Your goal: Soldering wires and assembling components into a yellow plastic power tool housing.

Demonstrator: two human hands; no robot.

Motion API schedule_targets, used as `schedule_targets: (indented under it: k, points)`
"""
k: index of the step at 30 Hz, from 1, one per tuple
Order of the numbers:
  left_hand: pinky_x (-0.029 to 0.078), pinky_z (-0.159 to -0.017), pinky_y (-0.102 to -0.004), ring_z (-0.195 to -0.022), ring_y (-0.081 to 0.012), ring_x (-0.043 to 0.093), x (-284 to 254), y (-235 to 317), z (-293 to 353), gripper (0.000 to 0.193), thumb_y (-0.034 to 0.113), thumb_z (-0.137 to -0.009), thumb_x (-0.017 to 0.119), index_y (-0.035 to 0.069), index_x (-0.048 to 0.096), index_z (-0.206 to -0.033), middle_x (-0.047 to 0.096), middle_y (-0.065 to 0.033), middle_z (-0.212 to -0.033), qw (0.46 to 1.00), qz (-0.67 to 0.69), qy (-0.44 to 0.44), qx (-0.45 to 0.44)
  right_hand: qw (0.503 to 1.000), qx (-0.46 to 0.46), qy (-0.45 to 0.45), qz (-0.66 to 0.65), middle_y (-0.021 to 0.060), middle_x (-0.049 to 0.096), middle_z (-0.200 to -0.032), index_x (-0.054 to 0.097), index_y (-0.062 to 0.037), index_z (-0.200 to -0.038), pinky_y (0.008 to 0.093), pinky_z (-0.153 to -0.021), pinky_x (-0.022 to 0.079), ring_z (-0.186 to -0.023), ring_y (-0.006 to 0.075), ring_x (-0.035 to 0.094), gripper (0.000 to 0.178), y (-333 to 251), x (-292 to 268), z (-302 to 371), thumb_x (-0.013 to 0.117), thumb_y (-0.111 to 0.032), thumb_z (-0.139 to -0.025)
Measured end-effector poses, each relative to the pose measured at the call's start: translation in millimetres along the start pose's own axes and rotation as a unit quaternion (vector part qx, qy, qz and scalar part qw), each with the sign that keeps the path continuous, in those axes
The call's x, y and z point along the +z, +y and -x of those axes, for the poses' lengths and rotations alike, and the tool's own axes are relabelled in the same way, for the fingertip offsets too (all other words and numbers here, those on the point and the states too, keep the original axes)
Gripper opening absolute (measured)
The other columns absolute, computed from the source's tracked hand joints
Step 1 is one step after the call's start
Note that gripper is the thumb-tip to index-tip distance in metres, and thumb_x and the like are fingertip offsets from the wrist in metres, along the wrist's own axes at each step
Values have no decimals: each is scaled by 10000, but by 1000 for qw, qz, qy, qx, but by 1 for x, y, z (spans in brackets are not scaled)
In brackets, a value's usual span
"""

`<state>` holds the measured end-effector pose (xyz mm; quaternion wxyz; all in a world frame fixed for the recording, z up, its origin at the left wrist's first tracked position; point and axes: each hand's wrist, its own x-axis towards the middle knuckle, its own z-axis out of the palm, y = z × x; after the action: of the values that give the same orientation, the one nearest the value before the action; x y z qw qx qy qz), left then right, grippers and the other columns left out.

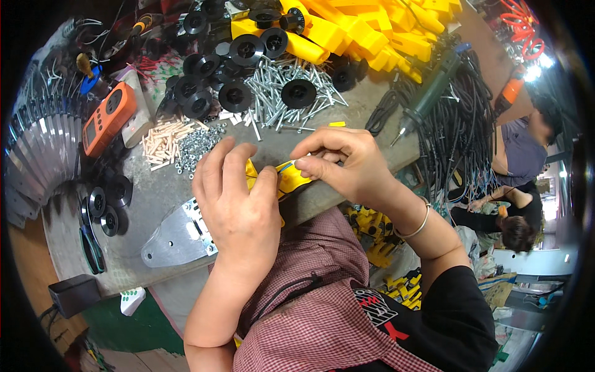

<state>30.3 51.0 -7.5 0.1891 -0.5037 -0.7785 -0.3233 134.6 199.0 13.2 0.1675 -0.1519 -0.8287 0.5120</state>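
- left hand (238, 204) is wrapped over a small yellow plastic part (291, 177) at the near edge of the grey workbench (155, 192), fingers curled and pressed down on it, so most of the piece is hidden under the palm
- right hand (344, 164) comes in from the other side, thumb and forefinger pinched together on the end of the same yellow part, where a thin blue-ish wire or tab seems to poke out, too small to tell which
- as for how far along things are, i'd guess mid-assembly on this one piece: it's held in both hands and nothing looks set down as finished right beside it
- plenty left by the look of it: a big heap of yellow plastic housings (372, 31) at the far side, blocky and smooth, well apart from the hands
- black round spools (246, 49) are scattered in front of that heap, matte with a hub in the middle, more of them stacked at the left edge
- a pile of shiny steel screws (279, 93) is spread flat between the spools, thin and bright
- small silvery nuts (201, 142) and pale wooden-looking pegs (162, 142) sit just beyond the left hand
- a flat tapered metal plate (176, 235) lies beside the left wrist, dull polished
- orange handheld meter (106, 118) is off to the left, green power screwdriver (431, 96) to the right near a bundle of black cables (462, 124)
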Motion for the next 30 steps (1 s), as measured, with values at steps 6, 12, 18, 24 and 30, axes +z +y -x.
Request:
schedule_targets:
  k: [6, 12, 18, 24, 30]
  points:
    - [406, -947, -506, -1115, -335, 529, 6, -5, -5, 129, 94, -645, 659, 29, 657, -757, 588, -125, -1059, 1000, 15, 8, 17, 997, 31, -40, -57, 47, 656, -893, 661, 43, -978, 209, -682, 523, -777, 71, 621, 167, 1, 9, -9, 700, -27, -832]
    - [408, -915, -526, -1017, -367, 541, 7, -11, 8, 172, 112, -662, 636, -23, 606, -764, 550, -190, -995, 997, 66, 20, -18, 990, -43, -64, 122, 66, 643, -850, 654, -5, -883, 274, -717, 501, -830, 136, 618, 110, -9, 0, -16, 694, -89, -824]
    - [351, -1011, -506, -1078, -327, 509, 13, 20, 0, 218, 173, -744, 556, 8, 671, -827, 571, -157, -992, 995, 68, 68, 9, 992, -41, -11, 116, 43, 500, -716, 552, -8, -777, 262, -597, 359, -667, 122, 465, 120, -6, -7, 6, 658, -62, -794]
    - [344, -1022, -445, -1072, -301, 508, 18, 5, 11, 211, 189, -771, 607, 17, 658, -884, 580, -138, -1027, 999, 43, 4, -30, 996, -41, -27, 71, 14, 477, -817, 509, -15, -885, 224, -711, 379, -776, 89, 456, 105, 24, -12, -1, 584, -86, -897]
    - [412, -916, -403, -994, -296, 561, -8, -38, 25, 339, 184, -701, 754, 33, 635, -980, 616, -117, -958, 956, 280, -64, -63, 980, -41, 67, 184, 6, 511, -794, 541, -18, -920, 237, -702, 414, -753, 99, 498, 83, 53, -56, 38, 584, -88, -907]
